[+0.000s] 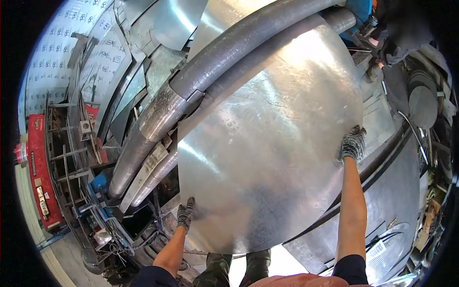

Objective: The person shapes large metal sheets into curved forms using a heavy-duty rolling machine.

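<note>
A large round sheet of shiny galvanised metal (267, 143) lies in front of me, its far edge fed under the grey steel rollers (215, 67) of a rolling machine. My left hand (185, 214), in a speckled knit glove, grips the sheet's near left edge. On the sheet's right edge rests my right hand (353, 142), gloved the same way, holding the rim. Both arms are stretched forward.
Lower rollers (143, 172) run down to the left. Cut sheet-metal pieces (167, 24) lean at the back. A red machine (40, 172) stands far left. Another person (397, 33) works at the top right. Round dark discs (423, 103) and more sheet metal (397, 191) lie to the right.
</note>
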`<state>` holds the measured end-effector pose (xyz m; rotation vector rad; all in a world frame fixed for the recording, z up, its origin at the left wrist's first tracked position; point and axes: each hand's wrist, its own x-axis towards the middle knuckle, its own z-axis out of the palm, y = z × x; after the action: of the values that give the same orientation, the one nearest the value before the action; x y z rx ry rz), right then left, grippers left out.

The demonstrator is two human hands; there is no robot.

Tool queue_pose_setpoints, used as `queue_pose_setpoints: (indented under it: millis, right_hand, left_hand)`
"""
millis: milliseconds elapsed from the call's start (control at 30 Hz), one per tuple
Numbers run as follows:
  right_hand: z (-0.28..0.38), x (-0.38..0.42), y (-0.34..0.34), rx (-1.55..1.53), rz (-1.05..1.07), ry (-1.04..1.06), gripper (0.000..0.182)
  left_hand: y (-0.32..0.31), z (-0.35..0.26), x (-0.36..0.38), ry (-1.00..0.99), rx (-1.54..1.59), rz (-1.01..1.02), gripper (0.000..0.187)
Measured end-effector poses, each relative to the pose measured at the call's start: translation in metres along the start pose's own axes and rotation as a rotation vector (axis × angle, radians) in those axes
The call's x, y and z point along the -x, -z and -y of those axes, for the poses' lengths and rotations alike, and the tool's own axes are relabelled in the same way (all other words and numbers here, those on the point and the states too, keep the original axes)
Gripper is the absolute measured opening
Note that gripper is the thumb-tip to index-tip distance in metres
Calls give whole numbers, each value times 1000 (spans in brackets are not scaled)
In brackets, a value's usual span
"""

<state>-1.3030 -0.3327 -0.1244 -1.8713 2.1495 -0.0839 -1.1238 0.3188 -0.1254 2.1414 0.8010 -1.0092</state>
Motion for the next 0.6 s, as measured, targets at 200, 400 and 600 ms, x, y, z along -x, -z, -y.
queue_pose_setpoints:
  millis: [200, 400, 600]
  right_hand:
    - [4, -13, -4, 0, 60, -47, 54]
    - [8, -25, -7, 8, 66, -18, 52]
    - [9, -34, -15, 12, 46, -3, 51]
  left_hand:
    - [29, 71, -63, -279, -11, 201, 51]
    - [-8, 20, -2, -181, -139, -53, 46]
    - [-7, 46, -23, -187, -244, -213, 54]
